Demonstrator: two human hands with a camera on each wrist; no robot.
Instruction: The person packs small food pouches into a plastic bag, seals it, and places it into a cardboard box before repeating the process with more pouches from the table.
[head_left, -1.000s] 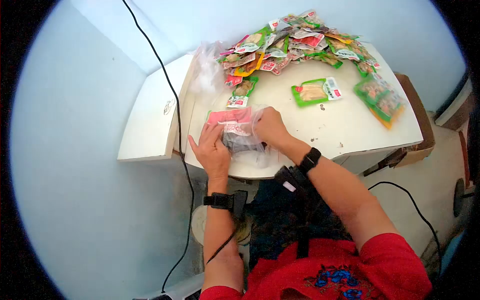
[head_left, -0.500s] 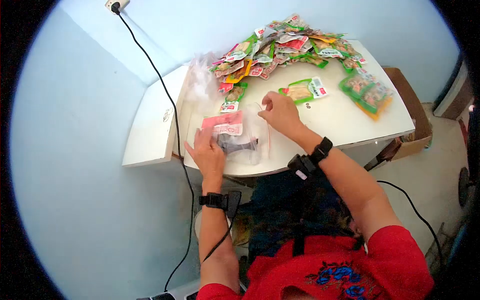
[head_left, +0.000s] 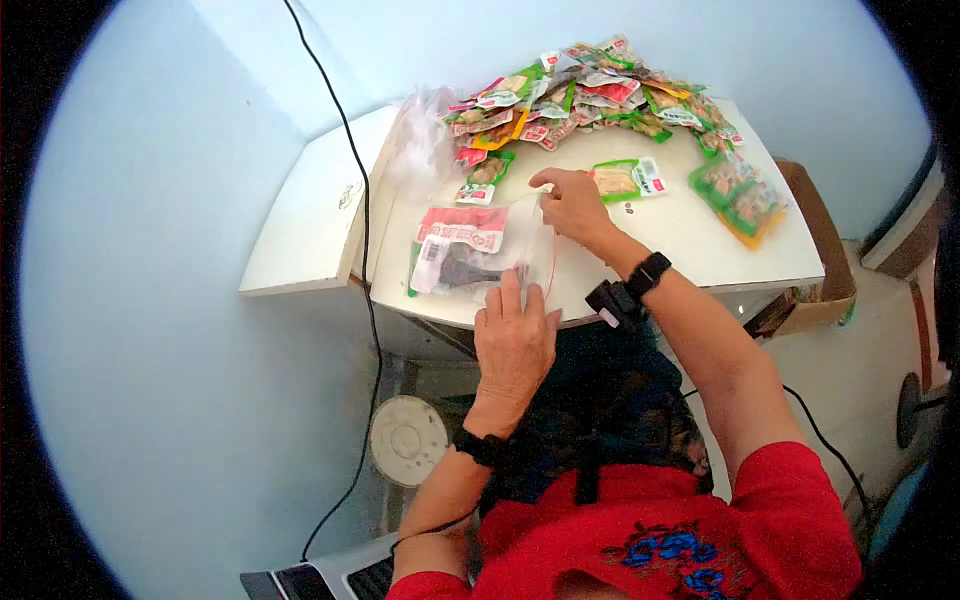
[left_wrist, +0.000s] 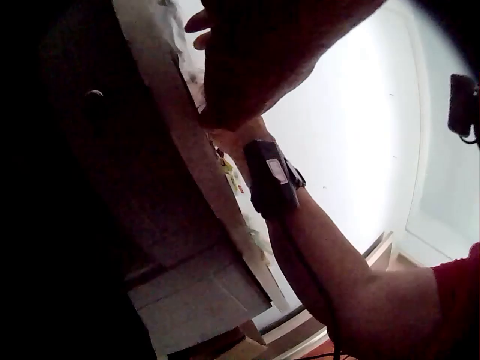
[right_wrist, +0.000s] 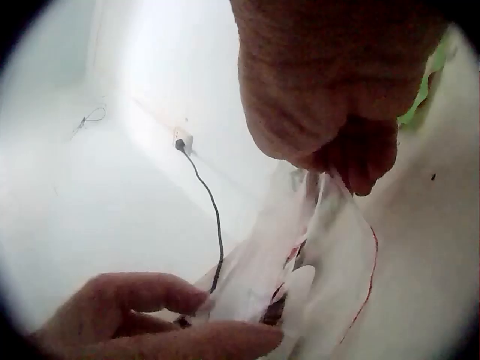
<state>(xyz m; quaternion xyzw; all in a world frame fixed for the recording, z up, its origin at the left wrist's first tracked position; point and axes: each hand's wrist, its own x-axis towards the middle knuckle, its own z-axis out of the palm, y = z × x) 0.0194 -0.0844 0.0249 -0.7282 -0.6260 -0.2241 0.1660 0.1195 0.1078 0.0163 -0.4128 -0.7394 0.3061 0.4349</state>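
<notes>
While a black cable hangs down the head view, crossing in front of the white table, a big heap of snack packets sits at the back, crumpled plastic to its left. One green-edged packet lies just beside the right hand, and a bundle of packets is farther right. The clear bag lies flat-ish near the front edge, see-through and wrinkly, with a red-and-white packet and something dark inside. Left hand has its fingers pretty straight, resting on the bag's near side; the right one pinches its upper right corner.

Left wrist cam is super dark: table edge running diagonally, right forearm with a black wrist strap. Can't tell what the left fingers hold from that one.

Right wrist cam shows fingers pinching the bag's edge, a thin red line curving down it, wall socket behind.
</notes>
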